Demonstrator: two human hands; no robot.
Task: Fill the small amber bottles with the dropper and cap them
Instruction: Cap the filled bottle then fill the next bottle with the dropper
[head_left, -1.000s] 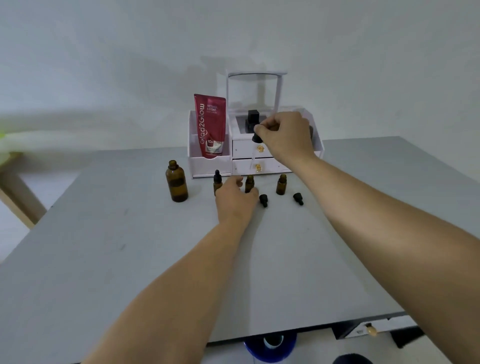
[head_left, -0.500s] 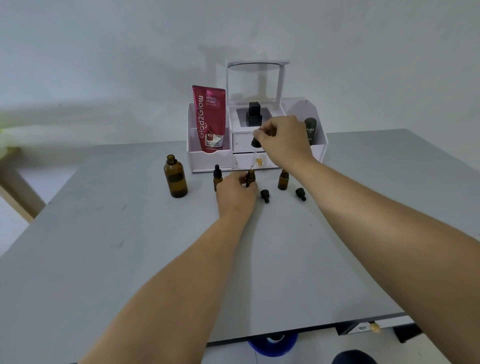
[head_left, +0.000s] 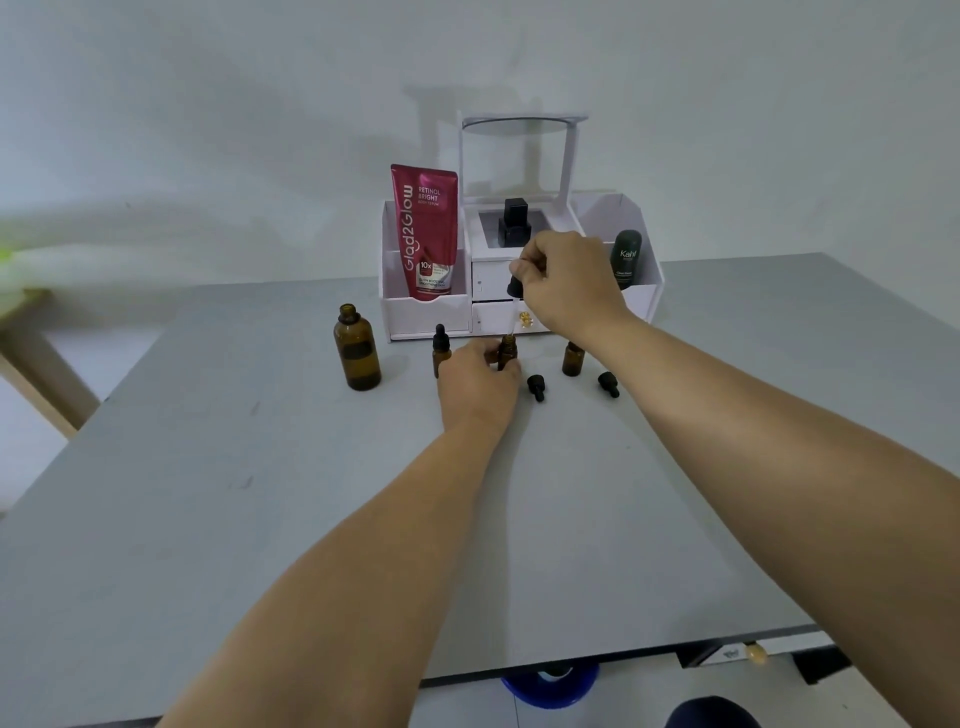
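- Grey table (head_left: 311, 519) against a plain pale wall, with a white organiser (head_left: 644, 291) at the far edge holding a red tube (head_left: 426, 234), a dark green bottle (head_left: 627, 258) and a black bottle (head_left: 513, 223).
- Left hand (head_left: 480, 382) is wrapped around the base of the middle small bottle (head_left: 507, 351), steadying it upright on the table.
- Right hand (head_left: 569, 283) pinches the black bulb of the dropper (head_left: 514, 301) between thumb and fingers — the glass stem points down, its tip right at the open mouth of that bottle.
- Whether liquid is actually running out I cannot tell; the stem is too thin to read.
- Capped small bottle (head_left: 440, 353) stands just left of the left hand with its dropper top on, so that one looks finished.
- Right small bottle (head_left: 573, 358) stands open, apart from both hands.
- Two loose black caps (head_left: 536, 387) lie on the table in front of the open bottles — one near the left hand, the other further right.
- Big amber bottle (head_left: 356, 356) stands open well to the left, presumably the supply.
- By my reckoning one of three is done: the middle one is being filled, and both open bottles are yet to be capped.
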